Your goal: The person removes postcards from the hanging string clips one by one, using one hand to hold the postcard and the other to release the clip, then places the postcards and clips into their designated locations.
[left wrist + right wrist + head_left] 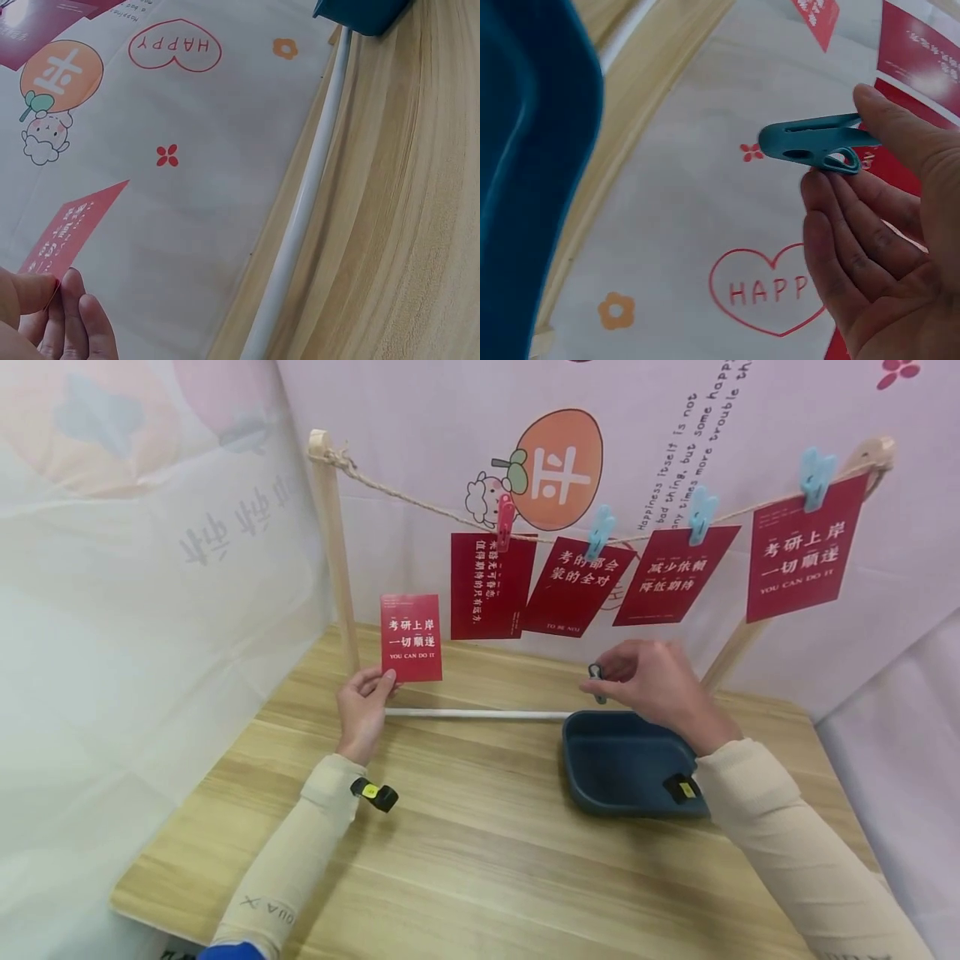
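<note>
My left hand (364,710) pinches a red card (412,631) by its lower edge, thumb in front, left of the hanging cards. The same card (71,232) shows tilted in the left wrist view. Over the dark blue bin (573,768), my right hand (660,685) pinches a clothespin, seen as teal (802,142) in the right wrist view between thumb and fingers. Along the twine (408,497) hang several red cards: one (493,602) under a pink clothespin (505,522), the others, such as the rightmost card (806,556), under light blue clothespins (817,478).
Wooden posts (335,560) at left and right hold the twine up. A white rod (480,714) runs low between them, behind the bin. Beneath is a wood-grain table (450,843), with a printed white cloth (420,410) hanging behind it.
</note>
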`<state>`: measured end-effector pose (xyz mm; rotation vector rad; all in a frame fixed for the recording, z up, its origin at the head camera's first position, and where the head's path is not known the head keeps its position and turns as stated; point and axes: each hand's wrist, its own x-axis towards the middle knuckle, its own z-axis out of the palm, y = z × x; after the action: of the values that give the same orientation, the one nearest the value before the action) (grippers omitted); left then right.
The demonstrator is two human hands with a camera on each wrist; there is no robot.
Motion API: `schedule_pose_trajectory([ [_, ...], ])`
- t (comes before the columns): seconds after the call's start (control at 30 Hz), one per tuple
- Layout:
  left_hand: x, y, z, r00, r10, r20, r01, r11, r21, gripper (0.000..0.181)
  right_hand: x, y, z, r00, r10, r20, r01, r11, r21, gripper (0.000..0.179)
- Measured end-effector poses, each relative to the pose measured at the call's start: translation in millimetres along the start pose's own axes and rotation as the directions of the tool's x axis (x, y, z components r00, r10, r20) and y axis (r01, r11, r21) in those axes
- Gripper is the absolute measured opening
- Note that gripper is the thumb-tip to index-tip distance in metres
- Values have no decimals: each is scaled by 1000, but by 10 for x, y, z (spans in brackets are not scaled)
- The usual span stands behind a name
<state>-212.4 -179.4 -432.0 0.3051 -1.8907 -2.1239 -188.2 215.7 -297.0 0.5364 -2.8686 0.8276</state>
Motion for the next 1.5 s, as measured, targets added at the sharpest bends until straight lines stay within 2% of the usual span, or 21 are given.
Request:
schedule_pose_trajectory([
  [0.17, 28, -16, 13, 1000, -3, -7, 4, 1000, 17, 31, -39, 106, 76, 997, 30, 70, -27, 999, -37, 45],
  [0.37, 72, -23, 57, 1000, -12, -21, 12, 1000, 17, 31, -65, 241, 216, 984, 68, 163, -52, 993, -102, 39],
  [0.63, 155, -101, 87, 998, -38, -46, 40, 999, 33, 28, -96, 371, 378, 980, -17, 200, 33, 996, -78, 34],
  [0.9, 220, -164, 184, 997, -48, -61, 54, 994, 90, 29, -108, 422, 471, 969, 15, 245, 25, 987, -158, 32],
  [1.13, 255, -228, 241, 996, -57, -71, 66, 988, 141, 27, -121, 464, 559, 958, 20, 286, 21, 990, -140, 35],
  [1.3, 299, -250, 259, 996, -60, -62, 71, 979, 190, 27, -148, 490, 612, 943, 62, 328, -25, 993, -116, 38],
  [1.5, 366, -261, 241, 995, -84, -51, 95, 955, 279, 27, -171, 502, 663, 919, 125, 374, -90, 990, -110, 41],
])
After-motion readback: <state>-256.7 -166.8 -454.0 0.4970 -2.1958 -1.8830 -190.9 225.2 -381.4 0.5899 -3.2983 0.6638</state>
